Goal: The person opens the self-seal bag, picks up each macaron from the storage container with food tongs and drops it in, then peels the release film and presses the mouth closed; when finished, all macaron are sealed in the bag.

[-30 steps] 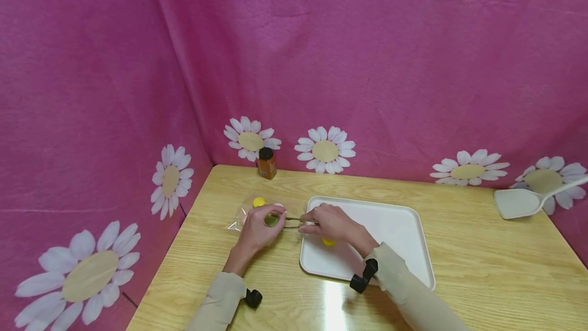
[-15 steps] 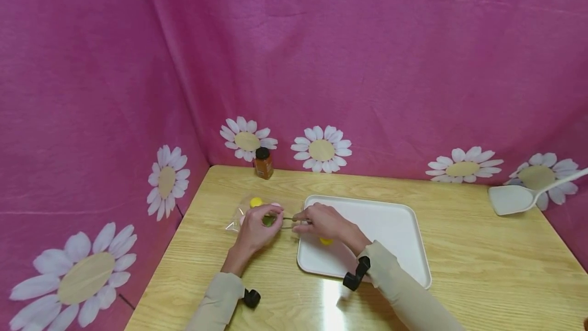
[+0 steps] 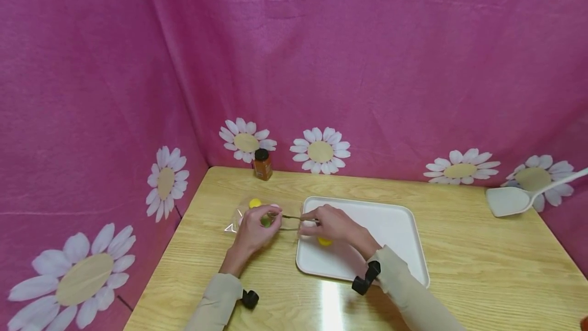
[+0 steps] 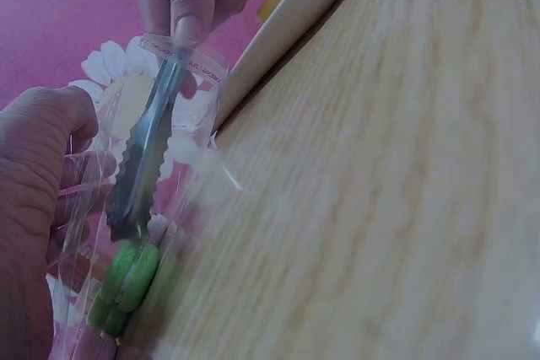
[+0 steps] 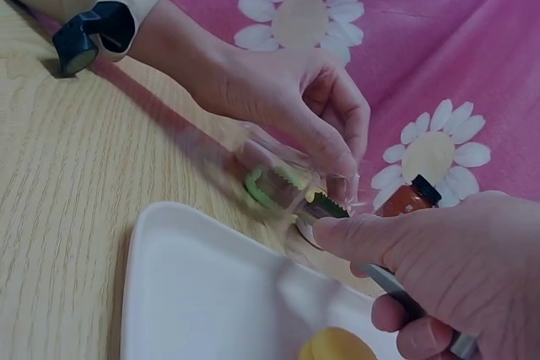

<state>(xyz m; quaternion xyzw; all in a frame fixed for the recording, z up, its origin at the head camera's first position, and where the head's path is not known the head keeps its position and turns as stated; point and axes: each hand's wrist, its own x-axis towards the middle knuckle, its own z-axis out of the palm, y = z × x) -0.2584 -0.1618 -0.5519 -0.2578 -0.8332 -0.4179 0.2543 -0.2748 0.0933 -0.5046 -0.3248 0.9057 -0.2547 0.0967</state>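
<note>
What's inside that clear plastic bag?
Inside the bag are round green pieces, a yellow piece and some pink, plus the toothed end of the tongs. The left hand covers part in the head view, so I can't count the pieces.

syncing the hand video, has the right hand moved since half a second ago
Yes: in the head view, the right hand has shifted slightly rightward, relative to the black-lidded jar.

The tongs (image 4: pixel 148 153) look shiny metal, the bag (image 4: pixel 199 109) glossy clear plastic, the table (image 3: pixel 478 254) glossy wood, the backdrop (image 3: pixel 390 65) cloth
</note>
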